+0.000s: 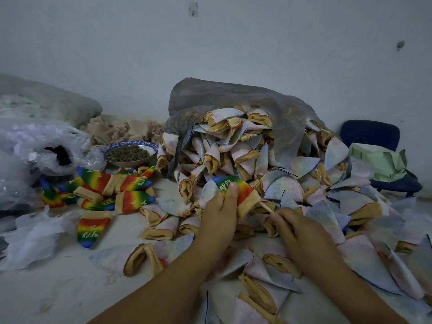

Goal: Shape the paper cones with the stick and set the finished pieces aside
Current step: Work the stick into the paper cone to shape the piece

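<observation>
My left hand [218, 212] grips a rainbow cone [238, 190] with "HAPPY" lettering and a tan cuff, its tip pointing up and left. My right hand [297, 230] pinches a thin tan stick [265, 208] whose far end is pushed into the cone's open tan end. A big heap of pale inside-out cones [245, 155] spills from a grey plastic bag [233, 99] just behind my hands. Several rainbow cones [117, 190] lie in a loose group to the left.
A blue-rimmed bowl [129, 153] of dark seeds stands at the back left beside clear plastic bags [35, 148]. A dark blue chair [371, 136] with green paper on it is at the right. More pale cones [268, 277] lie around my forearms.
</observation>
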### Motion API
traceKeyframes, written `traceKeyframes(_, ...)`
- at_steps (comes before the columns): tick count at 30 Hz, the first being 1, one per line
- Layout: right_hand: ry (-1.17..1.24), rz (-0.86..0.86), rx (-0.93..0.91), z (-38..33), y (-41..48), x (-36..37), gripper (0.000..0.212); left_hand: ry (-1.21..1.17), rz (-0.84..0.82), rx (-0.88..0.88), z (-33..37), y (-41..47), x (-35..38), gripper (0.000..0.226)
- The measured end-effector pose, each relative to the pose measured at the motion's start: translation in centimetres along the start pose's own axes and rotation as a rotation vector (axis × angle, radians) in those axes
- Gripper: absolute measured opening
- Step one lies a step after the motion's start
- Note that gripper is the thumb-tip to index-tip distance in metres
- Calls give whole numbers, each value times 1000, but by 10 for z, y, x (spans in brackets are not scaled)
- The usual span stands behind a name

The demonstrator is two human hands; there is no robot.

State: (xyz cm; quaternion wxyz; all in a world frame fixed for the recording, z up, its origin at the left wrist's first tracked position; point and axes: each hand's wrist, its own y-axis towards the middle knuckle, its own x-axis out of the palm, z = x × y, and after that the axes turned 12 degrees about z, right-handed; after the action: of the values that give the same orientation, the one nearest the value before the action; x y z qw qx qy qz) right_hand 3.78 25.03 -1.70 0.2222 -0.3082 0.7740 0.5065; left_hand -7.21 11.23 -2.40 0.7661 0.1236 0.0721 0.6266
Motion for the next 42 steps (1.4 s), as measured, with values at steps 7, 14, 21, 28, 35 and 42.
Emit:
traceKeyframes(7,151,10,5,-6,3,-5,18,66,-71,22,8,0,-1,52)
traceKeyframes(14,347,-58,132,-6,-1,1,24,20,-99,18,7,-2,0,72)
traceKeyframes(21,130,23,-3,4,3,-2,30,-168,-89,-117,8,-2,-6,35)
traceKeyframes(28,39,94,-57,9,5,-5,41,-299,-151,-197,16,1,-9,35)
traceKeyframes(35,27,104,-76,8,8,-7,31,-348,-425,-154,24,-1,-13,34)
traceKeyframes(42,19,75,-19,-4,0,1,42,-305,-350,-115,24,-2,-10,42)
